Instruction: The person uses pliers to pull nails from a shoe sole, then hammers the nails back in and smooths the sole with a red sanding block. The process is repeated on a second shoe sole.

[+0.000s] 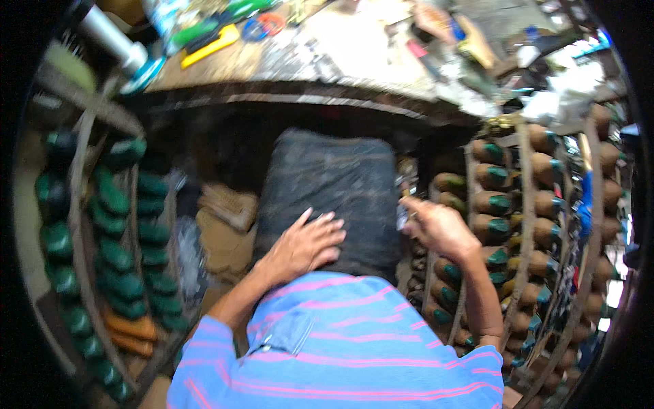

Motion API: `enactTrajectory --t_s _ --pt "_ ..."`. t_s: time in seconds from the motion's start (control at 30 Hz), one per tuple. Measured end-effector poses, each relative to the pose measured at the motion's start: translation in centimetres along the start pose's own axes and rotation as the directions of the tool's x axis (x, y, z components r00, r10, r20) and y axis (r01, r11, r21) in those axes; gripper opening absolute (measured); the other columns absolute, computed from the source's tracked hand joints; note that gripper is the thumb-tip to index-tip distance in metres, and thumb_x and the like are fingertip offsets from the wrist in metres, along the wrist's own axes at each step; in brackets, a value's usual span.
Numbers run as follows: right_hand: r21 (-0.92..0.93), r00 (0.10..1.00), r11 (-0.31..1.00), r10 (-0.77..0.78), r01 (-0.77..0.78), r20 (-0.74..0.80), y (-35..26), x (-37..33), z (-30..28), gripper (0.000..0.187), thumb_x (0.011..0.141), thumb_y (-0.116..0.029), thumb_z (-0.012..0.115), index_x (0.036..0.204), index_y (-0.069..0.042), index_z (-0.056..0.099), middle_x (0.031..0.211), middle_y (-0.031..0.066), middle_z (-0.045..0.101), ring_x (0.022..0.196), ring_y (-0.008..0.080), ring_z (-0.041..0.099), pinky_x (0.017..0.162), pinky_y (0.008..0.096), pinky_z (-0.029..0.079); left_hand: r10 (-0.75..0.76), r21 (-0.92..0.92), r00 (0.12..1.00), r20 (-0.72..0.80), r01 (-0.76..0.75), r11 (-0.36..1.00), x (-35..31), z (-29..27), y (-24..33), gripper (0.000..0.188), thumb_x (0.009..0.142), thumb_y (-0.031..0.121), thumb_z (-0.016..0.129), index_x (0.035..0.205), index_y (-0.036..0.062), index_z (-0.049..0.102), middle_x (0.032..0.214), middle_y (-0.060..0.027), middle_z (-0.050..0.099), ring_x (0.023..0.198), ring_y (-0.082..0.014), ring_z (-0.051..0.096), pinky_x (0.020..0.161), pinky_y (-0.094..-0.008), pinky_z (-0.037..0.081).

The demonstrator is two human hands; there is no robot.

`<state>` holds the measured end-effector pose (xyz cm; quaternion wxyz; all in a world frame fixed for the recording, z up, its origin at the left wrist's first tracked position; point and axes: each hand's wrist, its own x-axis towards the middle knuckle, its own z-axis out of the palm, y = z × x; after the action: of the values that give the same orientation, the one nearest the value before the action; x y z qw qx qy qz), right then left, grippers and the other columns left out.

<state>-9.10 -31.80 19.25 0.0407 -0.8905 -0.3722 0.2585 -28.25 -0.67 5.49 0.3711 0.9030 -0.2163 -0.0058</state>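
A dark, worn padded seat [332, 180] with a creased top stands in front of me, below the workbench. My left hand [310, 240] lies palm down over its near left part, fingers stretched and spread, holding nothing. Just past the seat's right edge is my right hand [439, 225], somewhat blurred. Its index finger points out to the left and the other fingers are partly bent, with no held thing visible. Whether it touches the seat's edge I cannot tell.
A cluttered workbench [327, 51] spans the far side, with a yellow-handled tool [211, 46] on it. Wooden racks flank me: green shoe lasts [112, 191] at left, brown ones with teal ends [492, 201] at right. Brown cardboard pieces [225, 235] lie left of the seat.
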Motion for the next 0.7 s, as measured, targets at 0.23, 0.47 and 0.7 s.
enactTrajectory --t_s 0.23,0.47,0.7 --pt "-0.093 0.989 0.988 0.133 -0.127 0.062 3.8 -4.0 -8.8 0.062 0.110 -0.050 0.069 0.161 -0.015 0.058 0.125 0.0251 0.080 0.118 0.0468 0.076 0.099 0.0585 0.061 -0.187 0.350 0.982 -0.027 0.185 0.918 -1.5 -4.1 -3.7 0.073 0.101 0.060 0.072 0.160 0.0165 0.066 0.177 -0.0116 0.049 0.167 -0.0373 0.036 0.134 -0.0737 0.019" --pt "-0.183 0.384 0.872 0.006 -0.454 -0.923 8.0 -15.0 -30.7 0.049 0.107 -0.038 0.075 0.148 -0.011 0.068 0.117 0.0249 0.080 0.106 0.0445 0.080 0.091 0.0538 0.065 -0.526 0.129 0.739 -0.421 0.623 0.772 2.3 -3.1 -8.9 0.082 0.113 0.054 0.065 0.177 0.0097 0.039 0.179 -0.0303 0.040 0.160 -0.0502 0.045 0.129 -0.0598 0.043" --pt "0.284 -0.325 0.372 -0.050 -0.883 -0.944 14.0 -26.9 -47.7 0.067 0.104 -0.037 0.074 0.158 -0.002 0.054 0.146 0.0271 0.070 0.127 0.0470 0.073 0.105 0.0562 0.061 -0.552 0.370 0.792 -0.260 0.610 0.701 6.1 0.8 -6.9 0.069 0.106 0.055 0.073 0.162 0.0156 0.063 0.185 -0.0206 0.032 0.165 -0.0554 0.030 0.130 -0.0720 0.034"
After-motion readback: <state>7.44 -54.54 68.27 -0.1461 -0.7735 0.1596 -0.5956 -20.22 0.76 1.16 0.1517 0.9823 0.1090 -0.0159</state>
